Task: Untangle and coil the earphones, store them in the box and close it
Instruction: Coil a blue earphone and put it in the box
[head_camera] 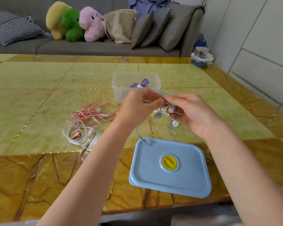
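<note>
My left hand and my right hand meet above the table, both pinching the blue earphones, whose thin cable hangs in loops below them. Its plug end touches the blue lid, which lies flat near the front edge with a yellow knob in its middle. Behind my hands stands the clear plastic box, open, with purple earphones coiled inside. To the left lie tangled pink earphones and, nearer me, white and red earphones.
The yellow-green marble table stretches wide to the left and right. A small container stands beyond its far right corner. Behind it a grey sofa holds plush toys, cushions and a bag.
</note>
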`<state>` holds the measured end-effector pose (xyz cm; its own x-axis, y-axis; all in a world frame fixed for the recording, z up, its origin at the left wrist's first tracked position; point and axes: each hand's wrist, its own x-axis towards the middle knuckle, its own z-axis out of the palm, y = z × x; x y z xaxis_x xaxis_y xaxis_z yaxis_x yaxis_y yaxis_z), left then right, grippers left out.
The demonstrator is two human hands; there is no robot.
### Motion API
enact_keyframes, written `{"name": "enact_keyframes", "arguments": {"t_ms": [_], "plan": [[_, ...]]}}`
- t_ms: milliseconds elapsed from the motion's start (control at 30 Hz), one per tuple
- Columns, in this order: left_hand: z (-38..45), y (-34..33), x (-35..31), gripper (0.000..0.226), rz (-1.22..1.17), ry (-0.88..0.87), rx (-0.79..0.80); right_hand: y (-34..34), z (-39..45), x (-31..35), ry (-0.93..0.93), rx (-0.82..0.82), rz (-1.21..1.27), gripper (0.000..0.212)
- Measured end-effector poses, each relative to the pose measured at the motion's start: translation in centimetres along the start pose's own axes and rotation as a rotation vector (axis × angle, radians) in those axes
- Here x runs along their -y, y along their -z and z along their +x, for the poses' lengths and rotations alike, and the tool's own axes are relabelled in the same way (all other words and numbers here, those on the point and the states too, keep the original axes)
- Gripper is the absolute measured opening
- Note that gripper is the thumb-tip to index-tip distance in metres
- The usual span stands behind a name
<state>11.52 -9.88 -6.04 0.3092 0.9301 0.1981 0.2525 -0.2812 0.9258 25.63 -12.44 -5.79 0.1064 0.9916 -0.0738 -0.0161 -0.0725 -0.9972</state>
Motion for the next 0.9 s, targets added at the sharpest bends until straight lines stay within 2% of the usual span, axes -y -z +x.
{"name": "enact_keyframes", "arguments": {"t_ms": [167, 367, 533, 633, 733, 800, 900], "plan": [[0.0, 0.0, 0.3, 0.014, -0.127, 0.124, -0.041, -0.4, 0.0, 0.0, 0.074, -0.034, -0.068, 0.011], [0.0, 0.3, 0.4, 0.022, -0.192, 0.136, -0.006, 0.0, 0.2, -0.3, 0.072, -0.036, -0.178, 0.002], [0.0, -0.2, 0.5, 0.026, -0.193, 0.159, -0.004, -0.5, 0.4, -0.7, 0.143, -0.118, -0.349, 0.014], [-0.1, -0.3, 0.6, 0.022, -0.230, 0.210, 0.024, -0.9, 0.6, -0.9, 0.243, -0.178, -0.520, 0.020], [-0.1, 0.4, 0.5, 0.016, -0.316, 0.283, 0.008, -0.7, 0.4, -0.6, 0.239, -0.194, -0.628, 0.020], [0.3, 1.0, 0.8, 0.017, -0.235, 0.272, -0.086, -0.2, 0.5, -0.4, 0.186, -0.188, -0.568, 0.025], [0.5, 1.1, 1.0, 0.022, -0.144, 0.254, -0.142, 0.1, 0.4, -0.1, 0.093, -0.144, -0.222, 0.024]]}}
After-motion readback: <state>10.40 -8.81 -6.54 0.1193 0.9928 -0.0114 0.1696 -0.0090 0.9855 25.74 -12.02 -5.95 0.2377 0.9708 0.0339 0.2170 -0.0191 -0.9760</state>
